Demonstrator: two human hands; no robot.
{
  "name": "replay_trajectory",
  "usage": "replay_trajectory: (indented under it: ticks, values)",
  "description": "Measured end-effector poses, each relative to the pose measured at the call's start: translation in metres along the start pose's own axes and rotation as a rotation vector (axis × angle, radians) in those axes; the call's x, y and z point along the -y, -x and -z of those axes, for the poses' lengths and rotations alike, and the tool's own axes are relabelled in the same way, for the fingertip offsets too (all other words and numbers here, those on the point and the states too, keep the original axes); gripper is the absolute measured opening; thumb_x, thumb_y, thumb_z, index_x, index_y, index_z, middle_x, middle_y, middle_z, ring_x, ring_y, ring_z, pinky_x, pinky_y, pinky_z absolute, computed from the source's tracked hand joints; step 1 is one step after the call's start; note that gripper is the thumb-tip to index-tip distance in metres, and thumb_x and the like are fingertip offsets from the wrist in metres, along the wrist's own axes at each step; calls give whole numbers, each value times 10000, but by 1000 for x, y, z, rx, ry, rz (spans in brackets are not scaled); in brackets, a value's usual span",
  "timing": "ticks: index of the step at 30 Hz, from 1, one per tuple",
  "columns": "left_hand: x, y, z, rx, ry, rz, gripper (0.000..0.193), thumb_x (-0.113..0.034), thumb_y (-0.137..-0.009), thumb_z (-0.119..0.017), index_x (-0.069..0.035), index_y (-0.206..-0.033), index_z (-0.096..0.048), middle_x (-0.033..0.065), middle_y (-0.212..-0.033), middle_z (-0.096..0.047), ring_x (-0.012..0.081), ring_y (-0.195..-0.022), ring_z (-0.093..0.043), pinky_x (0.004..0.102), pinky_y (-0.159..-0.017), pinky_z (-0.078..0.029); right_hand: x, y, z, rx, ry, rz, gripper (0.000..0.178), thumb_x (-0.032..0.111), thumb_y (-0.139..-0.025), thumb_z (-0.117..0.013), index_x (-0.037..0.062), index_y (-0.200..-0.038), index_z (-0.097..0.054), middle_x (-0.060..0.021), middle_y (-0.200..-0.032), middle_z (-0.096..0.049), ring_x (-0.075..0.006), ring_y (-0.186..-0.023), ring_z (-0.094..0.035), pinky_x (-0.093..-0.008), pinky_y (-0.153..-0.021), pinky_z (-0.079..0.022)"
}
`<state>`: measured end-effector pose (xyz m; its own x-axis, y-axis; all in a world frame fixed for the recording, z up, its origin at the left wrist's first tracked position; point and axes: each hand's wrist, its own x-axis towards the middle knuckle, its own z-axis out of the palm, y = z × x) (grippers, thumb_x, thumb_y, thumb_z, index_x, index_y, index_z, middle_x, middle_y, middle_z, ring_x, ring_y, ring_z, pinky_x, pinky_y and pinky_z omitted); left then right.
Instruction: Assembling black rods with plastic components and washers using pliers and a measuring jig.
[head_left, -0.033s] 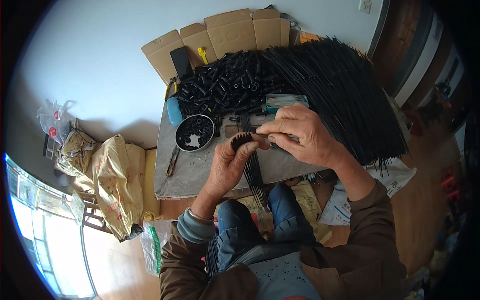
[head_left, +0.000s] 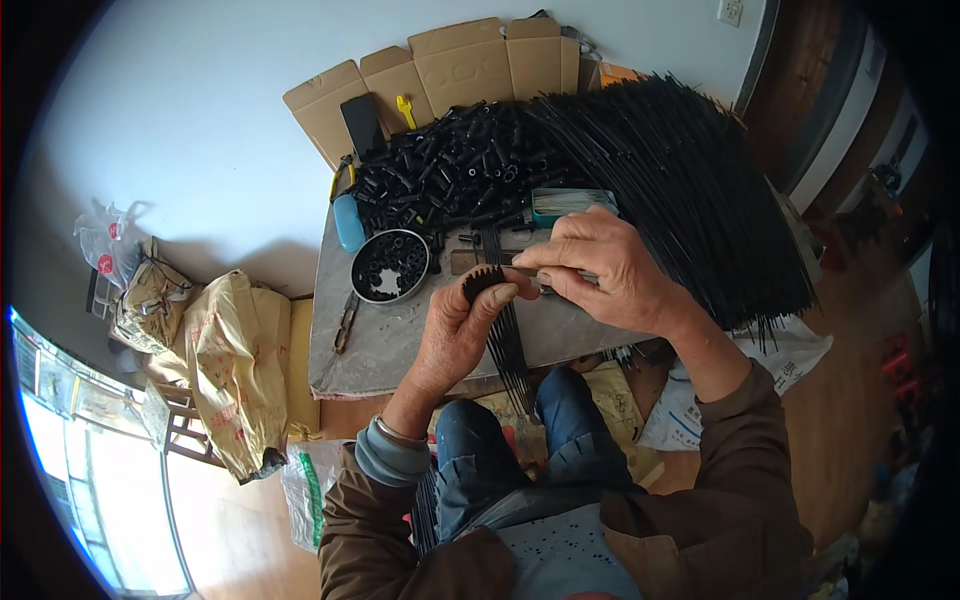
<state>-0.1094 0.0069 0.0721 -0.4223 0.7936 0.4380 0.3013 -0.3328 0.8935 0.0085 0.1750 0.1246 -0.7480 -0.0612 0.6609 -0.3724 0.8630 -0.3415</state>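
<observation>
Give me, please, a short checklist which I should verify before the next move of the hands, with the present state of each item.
1. Left hand secures the row of black pieces: ok, thumb and fingers hold it.
2. Right hand has the slim tool: ok, pinched between thumb and fingers.
3. Tool tip touches the row: cannot tell, too small to see.
4. Round bowl stands upright on the table: ok, small black rings inside.
5. Far side of the table is free: not ok, loose black parts are heaped there.
</observation>
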Motion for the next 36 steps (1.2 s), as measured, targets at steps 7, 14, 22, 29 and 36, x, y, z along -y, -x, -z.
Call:
replay_trajectory:
  ticks: [7,14,22,29,36]
  values:
    - [-1,0,1,-4,-39,4,255,-227,-980,-521,-11,-1008,-654,57,-931,-676,145,-927,-615,300,-866,-474,1,-2,0,7,7,38,291,-6,-728,-704,106,-995,-721,0,-712,-548,-168,-679,-498,-314,-704,-418]
    - [1,-1,1,-11,-18,4,255,-229,-978,-524,-12,-1006,-654,56,-920,-678,145,-921,-619,297,-861,-475,2,-4,0,-2,46,50,297,-17,-723,-698,105,-992,-722,-3,-722,-564,-165,-674,-502,-306,-675,-424]
    - [-1,-2,1,0,-20,-2,242,-214,-976,-529,-11,-1007,-657,54,-923,-679,141,-917,-618,295,-858,-477,0,-8,3,-2,74,117,281,-18,-707,-702,102,-960,-727,8,-665,-542,-152,-626,-505,-297,-659,-421]
    - [-7,-2,0,44,-90,-7,224,-196,-974,-531,-9,-1002,-650,46,-923,-672,126,-899,-606,278,-824,-475,6,-11,8,30,133,138,257,1,-706,-707,117,-934,-732,27,-643,-516,-125,-599,-509,-294,-660,-415]
    - [-8,-2,3,78,-93,-11,210,-184,-972,-533,-13,-1000,-651,39,-918,-666,121,-885,-599,270,-798,-474,8,-15,11,59,162,180,250,16,-713,-712,133,-933,-736,36,-645,-505,-126,-611,-497,-297,-674,-411]
